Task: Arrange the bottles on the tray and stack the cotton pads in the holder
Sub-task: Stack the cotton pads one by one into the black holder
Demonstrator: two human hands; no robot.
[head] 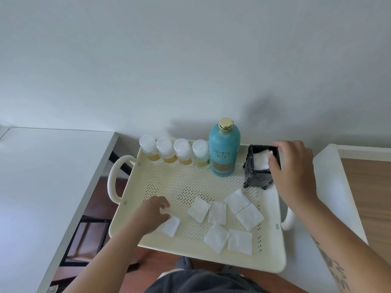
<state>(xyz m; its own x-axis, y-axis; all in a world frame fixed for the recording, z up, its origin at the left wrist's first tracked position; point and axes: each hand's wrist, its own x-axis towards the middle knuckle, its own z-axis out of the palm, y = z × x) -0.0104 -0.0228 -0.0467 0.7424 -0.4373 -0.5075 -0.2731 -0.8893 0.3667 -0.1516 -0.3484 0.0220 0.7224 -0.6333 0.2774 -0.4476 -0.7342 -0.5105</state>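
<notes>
A cream perforated tray holds several small clear bottles with white caps in a row along its far edge. A tall teal bottle with a gold cap stands to their right. At the far right corner stands a black square holder. My right hand pushes a white cotton pad down into its open top. Several square cotton pads lie loose on the tray's near half. My left hand pinches the leftmost pad at its corner.
A white table stands to the left, with a gap to the wooden floor between it and the tray. A white surface lies under the tray's right side. A plain wall rises behind.
</notes>
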